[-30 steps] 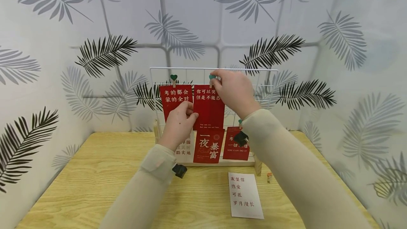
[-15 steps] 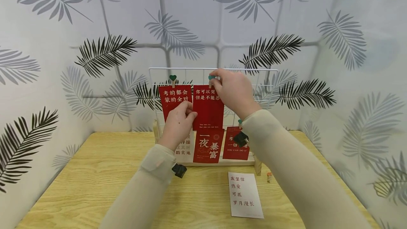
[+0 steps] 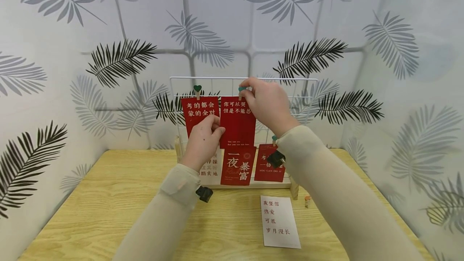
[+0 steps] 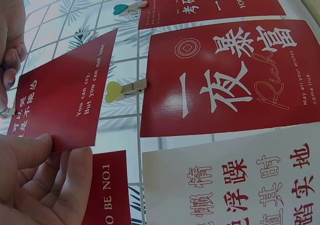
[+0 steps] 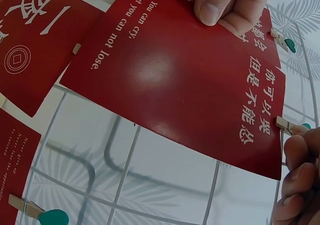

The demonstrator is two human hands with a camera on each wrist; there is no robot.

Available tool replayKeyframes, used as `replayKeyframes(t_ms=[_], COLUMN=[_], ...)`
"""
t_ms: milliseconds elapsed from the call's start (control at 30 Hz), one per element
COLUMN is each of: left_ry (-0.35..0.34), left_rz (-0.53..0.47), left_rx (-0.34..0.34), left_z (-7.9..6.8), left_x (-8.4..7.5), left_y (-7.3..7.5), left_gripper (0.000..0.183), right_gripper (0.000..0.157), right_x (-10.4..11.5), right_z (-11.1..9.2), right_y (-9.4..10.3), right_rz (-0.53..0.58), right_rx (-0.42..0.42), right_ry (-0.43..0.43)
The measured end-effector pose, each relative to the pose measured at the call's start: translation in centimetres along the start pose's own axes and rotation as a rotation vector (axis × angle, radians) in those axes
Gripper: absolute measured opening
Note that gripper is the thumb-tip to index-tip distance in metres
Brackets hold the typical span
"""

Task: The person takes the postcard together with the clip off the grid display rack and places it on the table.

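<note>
A red card [image 3: 237,128] with white characters hangs in the upper middle of a white wire grid [image 3: 297,96]. My left hand [image 3: 203,142] pinches its left edge, thumb in front and fingers behind, as the left wrist view shows. At the card's top edge, my right hand [image 3: 268,102] pinches a wooden clothespin [image 5: 283,124] with a teal heart. The clothespin's tip sits on the card's edge. To the left, another red card [image 3: 192,108] hangs from a clothespin [image 3: 197,90] with a green heart, partly covered by my left hand.
Below hang a white card [image 4: 230,185], a red card [image 3: 235,166] and another red card [image 3: 268,172], partly behind the right wrist. A white card [image 3: 280,222] lies on the wooden table [image 3: 108,204], with a small orange-topped clothespin [image 3: 307,201] beside it.
Both hands keep their holds on the red card and the clothespin. Only a very slight shift of the whole view shows.
</note>
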State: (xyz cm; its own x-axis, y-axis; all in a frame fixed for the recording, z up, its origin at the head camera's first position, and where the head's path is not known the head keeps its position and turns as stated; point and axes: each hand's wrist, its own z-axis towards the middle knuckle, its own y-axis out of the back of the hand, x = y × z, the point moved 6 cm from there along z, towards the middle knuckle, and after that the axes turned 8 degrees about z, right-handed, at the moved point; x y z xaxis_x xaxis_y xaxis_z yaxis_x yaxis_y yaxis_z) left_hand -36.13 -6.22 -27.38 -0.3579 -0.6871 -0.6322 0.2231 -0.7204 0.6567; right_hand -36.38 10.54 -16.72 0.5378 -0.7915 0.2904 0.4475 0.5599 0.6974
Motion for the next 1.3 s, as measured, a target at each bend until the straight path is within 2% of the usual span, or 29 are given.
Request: replayKeyframes(t_ms=[600, 1300], left_ry=[0.007, 0.022], left_rz=[-0.007, -0.023], left_rx=[0.007, 0.029], left_z=[-0.07, -0.21], left_x=[-0.15, -0.08], left_y=[0.04, 0.27], left_gripper=[0.013, 0.012], right_gripper=[0.013, 0.012], right_x=[-0.03, 0.06], right_z=[-0.24, -0.70], right_y=[0.04, 0.07], right_rz=[0.022, 0.030], right_rx=[0.003, -0.003], right_ry=[0.020, 0.049])
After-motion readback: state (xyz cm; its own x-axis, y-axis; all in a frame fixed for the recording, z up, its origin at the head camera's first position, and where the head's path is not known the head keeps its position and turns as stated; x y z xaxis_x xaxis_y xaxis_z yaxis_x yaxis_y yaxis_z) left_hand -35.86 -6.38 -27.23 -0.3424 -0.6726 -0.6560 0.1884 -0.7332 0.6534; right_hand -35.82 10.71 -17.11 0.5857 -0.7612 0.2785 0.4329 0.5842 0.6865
